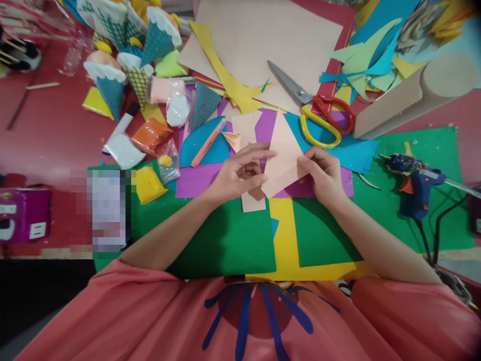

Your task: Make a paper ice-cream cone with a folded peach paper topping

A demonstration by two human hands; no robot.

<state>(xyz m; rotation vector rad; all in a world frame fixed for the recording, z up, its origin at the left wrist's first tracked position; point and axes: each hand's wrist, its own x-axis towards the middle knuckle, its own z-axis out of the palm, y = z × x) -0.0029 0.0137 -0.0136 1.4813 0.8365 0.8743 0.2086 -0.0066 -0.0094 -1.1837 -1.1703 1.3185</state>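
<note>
A pale peach paper piece [282,150], pointed at the top, is held up over the purple sheet. My right hand [322,173] pinches its right edge between thumb and fingers. At its left edge, my left hand [244,173] has thumb and fingers apart, the fingertips close to the paper; whether they touch it is unclear. Beneath my left hand lies another peach strip [254,200]. An orange marker [209,143] rests on blue paper left of the hands. Large scissors [300,94] with red and yellow handles lie beyond my right hand, their blades apart.
Cone-shaped crafts [156,37] and bagged clay [151,135] stand at the left. A glue gun [415,183] with its cord lies at the right, near a paper roll [417,95]. Green sheets [225,235] cover the near table. A phone-like object [108,209] sits left of my left arm.
</note>
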